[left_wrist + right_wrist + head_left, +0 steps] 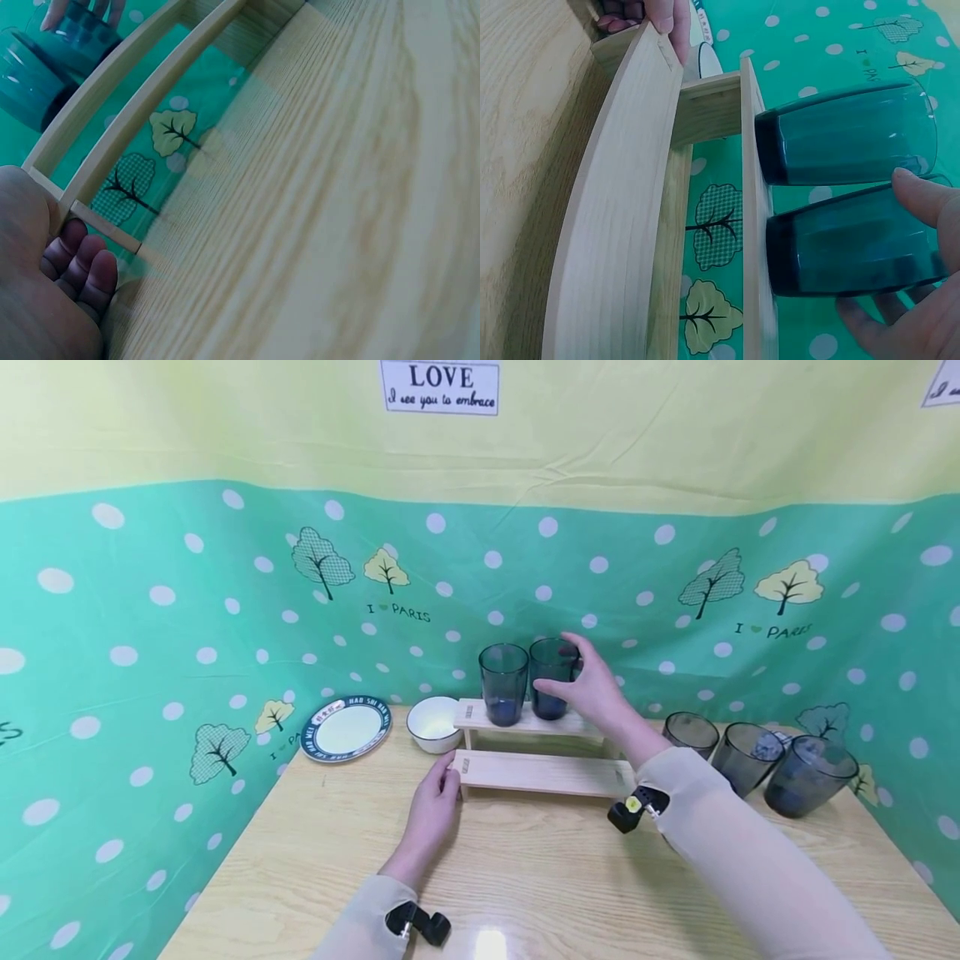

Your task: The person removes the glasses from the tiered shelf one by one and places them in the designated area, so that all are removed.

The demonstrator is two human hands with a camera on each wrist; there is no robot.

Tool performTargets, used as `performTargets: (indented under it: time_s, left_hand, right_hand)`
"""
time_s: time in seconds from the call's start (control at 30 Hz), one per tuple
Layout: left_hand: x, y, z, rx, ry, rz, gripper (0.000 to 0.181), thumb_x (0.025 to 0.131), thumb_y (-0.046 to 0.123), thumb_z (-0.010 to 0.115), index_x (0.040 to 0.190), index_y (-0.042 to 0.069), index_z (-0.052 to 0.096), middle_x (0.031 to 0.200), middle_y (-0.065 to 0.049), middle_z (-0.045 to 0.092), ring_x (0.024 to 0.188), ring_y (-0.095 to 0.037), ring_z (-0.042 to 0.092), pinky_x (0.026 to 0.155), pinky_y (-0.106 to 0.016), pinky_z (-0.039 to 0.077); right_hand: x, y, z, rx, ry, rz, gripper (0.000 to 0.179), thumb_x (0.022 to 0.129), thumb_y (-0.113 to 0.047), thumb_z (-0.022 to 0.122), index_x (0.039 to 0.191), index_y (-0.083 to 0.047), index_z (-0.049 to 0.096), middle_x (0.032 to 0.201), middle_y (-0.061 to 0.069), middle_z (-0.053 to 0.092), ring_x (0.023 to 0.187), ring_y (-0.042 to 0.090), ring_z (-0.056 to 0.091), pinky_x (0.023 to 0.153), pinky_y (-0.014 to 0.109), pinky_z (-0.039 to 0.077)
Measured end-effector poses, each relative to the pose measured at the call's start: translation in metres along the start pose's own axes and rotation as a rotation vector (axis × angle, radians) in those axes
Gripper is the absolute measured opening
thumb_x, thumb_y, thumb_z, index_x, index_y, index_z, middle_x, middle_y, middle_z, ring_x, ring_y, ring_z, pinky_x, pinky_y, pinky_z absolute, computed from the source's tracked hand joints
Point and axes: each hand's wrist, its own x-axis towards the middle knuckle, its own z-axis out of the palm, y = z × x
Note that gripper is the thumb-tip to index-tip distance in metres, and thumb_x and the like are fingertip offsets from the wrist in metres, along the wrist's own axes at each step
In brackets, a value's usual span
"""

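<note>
A two-tier wooden rack (540, 774) stands on the table, with two dark blue-tinted glasses upright on its upper shelf. My right hand (590, 692) holds the right glass (547, 662), thumb on one side and fingers round the other. Close beside it on the left stands the other glass (502, 683). In the right wrist view the base of the held glass (840, 244) sits right at the shelf board. My left hand (433, 806) grips the left end of the lower shelf; the left wrist view has its fingers (75, 259) curled at the rack's end.
Three more tinted glasses, among them a front one (808, 777), stand at the table's right side. A white bowl (433, 739) sits just left of the rack. Further left a blue-rimmed plate (347, 729) leans near the green dotted curtain (420, 560) behind the table (525, 877).
</note>
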Motion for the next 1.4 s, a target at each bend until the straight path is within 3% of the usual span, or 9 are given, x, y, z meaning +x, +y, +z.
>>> performTargets:
  time_s: [0.23, 0.4, 0.9, 1.03, 1.23, 1.4]
  left_hand:
    - [0.001, -0.002, 0.0, 0.006, -0.001, 0.001, 0.05, 0.119, 0.027, 0.047, 0.166, 0.012, 0.05, 0.129, -0.005, 0.07, 0.119, -0.024, 0.063, 0.108, -0.051, 0.05]
    - [0.002, -0.003, 0.001, 0.001, 0.005, 0.001, 0.05, 0.118, 0.027, 0.049, 0.165, 0.011, 0.051, 0.137, -0.006, 0.069, 0.125, -0.025, 0.063, 0.113, -0.053, 0.048]
    - [0.002, -0.004, 0.0, -0.002, 0.001, 0.004, 0.05, 0.118, 0.026, 0.048, 0.166, 0.01, 0.05, 0.135, -0.007, 0.069, 0.123, -0.025, 0.063, 0.111, -0.052, 0.049]
    - [0.002, -0.003, 0.0, 0.001, 0.003, 0.01, 0.05, 0.118, 0.026, 0.048, 0.165, 0.01, 0.051, 0.13, -0.007, 0.07, 0.119, -0.025, 0.063, 0.108, -0.052, 0.05]
    - [0.002, -0.004, 0.0, 0.007, 0.012, 0.024, 0.049, 0.117, 0.024, 0.049, 0.164, 0.009, 0.053, 0.139, -0.01, 0.069, 0.125, -0.027, 0.063, 0.112, -0.054, 0.049]
    - [0.002, -0.004, 0.0, -0.002, 0.007, 0.013, 0.048, 0.118, 0.025, 0.049, 0.164, 0.012, 0.053, 0.145, -0.009, 0.067, 0.131, -0.027, 0.061, 0.116, -0.054, 0.047]
  right_hand:
    - [-0.007, 0.002, -0.004, -0.015, 0.026, 0.019, 0.102, 0.097, -0.035, 0.089, 0.176, -0.025, 0.026, 0.179, 0.01, 0.029, 0.162, 0.042, 0.028, 0.124, 0.065, 0.033]
    - [-0.014, 0.005, -0.011, -0.029, 0.024, 0.028, 0.103, 0.096, -0.037, 0.089, 0.177, -0.027, 0.026, 0.18, 0.009, 0.026, 0.163, 0.041, 0.028, 0.125, 0.064, 0.033]
    - [-0.047, -0.004, -0.033, -0.018, 0.028, 0.026, 0.106, 0.094, -0.043, 0.091, 0.176, -0.031, 0.026, 0.176, 0.012, 0.033, 0.16, 0.042, 0.032, 0.119, 0.067, 0.039]
    - [-0.059, -0.004, -0.04, -0.01, 0.028, 0.001, 0.107, 0.092, -0.045, 0.092, 0.176, -0.031, 0.026, 0.172, 0.012, 0.038, 0.15, 0.043, 0.046, 0.113, 0.064, 0.046]
    - [-0.075, -0.006, -0.051, -0.01, 0.026, -0.026, 0.107, 0.092, -0.044, 0.092, 0.176, -0.03, 0.027, 0.165, 0.009, 0.048, 0.13, 0.042, 0.064, 0.108, 0.06, 0.052]
    - [-0.089, -0.009, -0.06, -0.027, 0.021, -0.014, 0.11, 0.09, -0.047, 0.093, 0.176, -0.033, 0.026, 0.161, 0.008, 0.051, 0.136, 0.039, 0.06, 0.109, 0.06, 0.049]
